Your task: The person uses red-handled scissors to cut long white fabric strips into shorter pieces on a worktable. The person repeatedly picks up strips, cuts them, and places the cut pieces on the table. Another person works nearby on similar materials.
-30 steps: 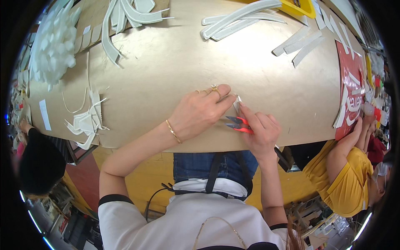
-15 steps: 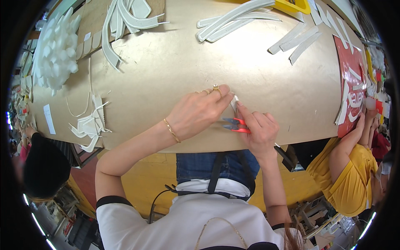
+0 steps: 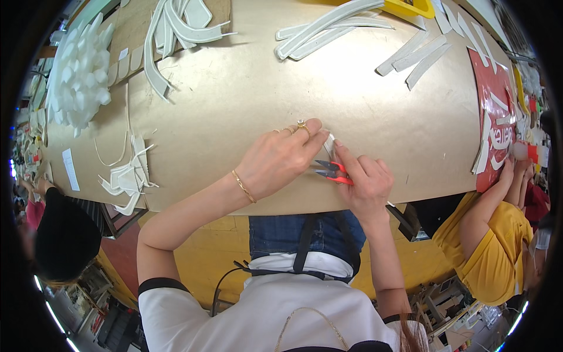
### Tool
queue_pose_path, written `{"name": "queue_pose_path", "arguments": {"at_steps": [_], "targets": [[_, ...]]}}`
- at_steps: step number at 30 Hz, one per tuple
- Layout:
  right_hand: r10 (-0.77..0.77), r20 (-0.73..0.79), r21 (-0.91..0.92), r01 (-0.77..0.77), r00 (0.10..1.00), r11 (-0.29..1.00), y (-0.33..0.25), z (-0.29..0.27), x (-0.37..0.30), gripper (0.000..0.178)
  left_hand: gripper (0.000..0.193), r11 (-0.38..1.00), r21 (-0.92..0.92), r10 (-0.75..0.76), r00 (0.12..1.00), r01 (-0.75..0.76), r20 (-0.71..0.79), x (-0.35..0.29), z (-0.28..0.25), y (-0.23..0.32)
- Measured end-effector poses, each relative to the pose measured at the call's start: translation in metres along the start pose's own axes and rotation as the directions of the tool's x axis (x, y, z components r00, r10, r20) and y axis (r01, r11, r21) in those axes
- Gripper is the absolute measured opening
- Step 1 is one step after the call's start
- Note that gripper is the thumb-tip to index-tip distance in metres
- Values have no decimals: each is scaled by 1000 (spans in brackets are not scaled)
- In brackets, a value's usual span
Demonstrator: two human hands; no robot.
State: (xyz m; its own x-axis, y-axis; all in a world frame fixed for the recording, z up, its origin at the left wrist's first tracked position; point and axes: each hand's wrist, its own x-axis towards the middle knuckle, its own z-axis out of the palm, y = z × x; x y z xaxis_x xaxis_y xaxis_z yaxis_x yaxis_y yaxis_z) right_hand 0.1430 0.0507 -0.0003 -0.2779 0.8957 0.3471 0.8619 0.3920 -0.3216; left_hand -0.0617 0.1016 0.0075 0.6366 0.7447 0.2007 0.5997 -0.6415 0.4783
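Note:
My left hand (image 3: 282, 154), with rings and a bracelet, is closed at the middle of the table, its fingertips pinching a small white strip (image 3: 329, 145). Most of that strip is covered by my fingers. Across from it, my right hand (image 3: 370, 183) keeps a pair of red-handled thread snips (image 3: 341, 176) tucked in the palm, the dark blades pointing left, apart at the tips. The right index fingertip presses on the strip's edge close to the left fingers.
Curved pale strips (image 3: 331, 29) lie at the back, beside a yellow tray (image 3: 410, 8). Short grey strips (image 3: 419, 53) rest back right, near a red sheet (image 3: 491, 117). White scraps (image 3: 130, 175) and a bundle of white foam-like pieces (image 3: 79, 73) are left. Co-workers sit at both sides.
The snips have turned slightly in my right hand, their blades shifting up a little. Both hands otherwise stay almost in place on the strip.

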Motion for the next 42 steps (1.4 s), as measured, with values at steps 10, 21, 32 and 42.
{"name": "queue_pose_path", "arguments": {"at_steps": [10,21,32,42], "targets": [[-57,-4,-137,56,998,989,-2,-1,1,30,36,996,71,46,999,-45,-14,-2,0,0],[196,140,-52,-191,970,980,-16,-42,-6,21,38,945,326,22,999,-36,47,-21,-4,24],[505,573,137,-683,645,717,-29,-77,2,21,41,947,301,-109,993,117,-43,-60,7,61],[438,625,153,-651,646,743,-30,-47,33,31,54,966,229,-133,990,119,47,-72,21,61]]}}
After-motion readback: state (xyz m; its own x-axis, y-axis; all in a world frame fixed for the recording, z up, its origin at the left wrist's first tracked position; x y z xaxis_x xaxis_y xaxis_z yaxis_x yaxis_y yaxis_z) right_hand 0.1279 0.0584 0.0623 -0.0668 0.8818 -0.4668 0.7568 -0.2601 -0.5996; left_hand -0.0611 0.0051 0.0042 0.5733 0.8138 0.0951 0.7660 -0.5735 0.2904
